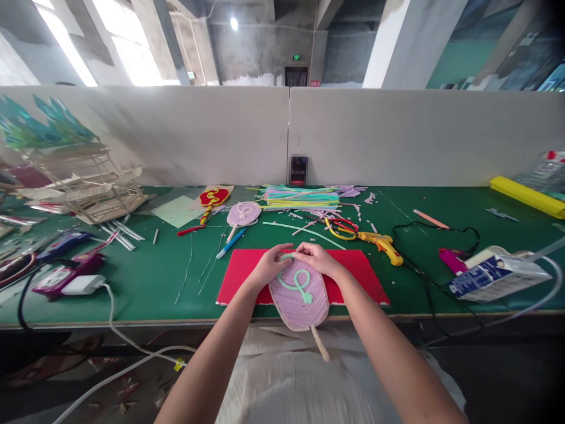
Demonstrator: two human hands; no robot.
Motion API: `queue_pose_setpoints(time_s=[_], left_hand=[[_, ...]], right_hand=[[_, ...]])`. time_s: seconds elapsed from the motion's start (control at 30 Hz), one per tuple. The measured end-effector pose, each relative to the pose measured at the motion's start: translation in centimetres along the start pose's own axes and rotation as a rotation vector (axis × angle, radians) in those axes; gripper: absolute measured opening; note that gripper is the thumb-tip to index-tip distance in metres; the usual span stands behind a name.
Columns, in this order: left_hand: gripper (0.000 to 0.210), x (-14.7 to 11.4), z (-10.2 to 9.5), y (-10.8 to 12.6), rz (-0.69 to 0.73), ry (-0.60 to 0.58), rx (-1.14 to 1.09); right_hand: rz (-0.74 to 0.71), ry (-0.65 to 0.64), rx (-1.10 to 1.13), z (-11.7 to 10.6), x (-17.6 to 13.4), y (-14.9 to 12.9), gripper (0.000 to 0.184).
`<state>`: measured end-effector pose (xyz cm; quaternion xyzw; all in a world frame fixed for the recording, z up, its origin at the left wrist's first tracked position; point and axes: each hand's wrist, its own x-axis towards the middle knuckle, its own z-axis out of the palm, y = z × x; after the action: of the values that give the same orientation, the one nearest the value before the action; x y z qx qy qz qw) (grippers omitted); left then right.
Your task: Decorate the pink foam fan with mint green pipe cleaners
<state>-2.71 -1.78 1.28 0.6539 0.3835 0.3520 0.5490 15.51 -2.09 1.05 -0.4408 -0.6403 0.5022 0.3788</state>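
A lilac oval fan (293,306) with a pale edge and a short beige handle lies tilted on a red board (366,277), its handle end hanging past the table's front edge. On its face curls a mint-green pipe cleaner (282,284) in a loop. My left hand (270,266) is closed at the fan's far left edge, thumb and fingers pinching the pipe cleaner's upper end. Close beside it, nearly touching, my right hand (318,260) pinches at the same stretch of pipe cleaner. The fingertips partly hide the grip.
Behind the board lie a pile of coloured pipe cleaners (300,198), scissors (342,229), a yellow glue gun (382,242), a blue pen (231,243), a smaller lilac fan (243,213) and a red one (215,196). A carton (498,277) and cables stand right; a power strip (66,277) lies left.
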Motion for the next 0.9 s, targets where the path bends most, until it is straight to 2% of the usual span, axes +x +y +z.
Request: queue_pose_setpoints(time_s=[0.63, 0.9], left_hand=[[0.047, 0.09, -0.08, -0.19, -0.002, 0.023, 0.078], [0.052, 0.07, -0.06, -0.16, 0.008, 0.028, 0.015]], right_hand=[[0.016, 0.018, -0.010, 0.08, 0.01, 0.17, 0.036], [-0.002, 0.008, -0.005, 0.05, 0.08, 0.23, 0.037]])
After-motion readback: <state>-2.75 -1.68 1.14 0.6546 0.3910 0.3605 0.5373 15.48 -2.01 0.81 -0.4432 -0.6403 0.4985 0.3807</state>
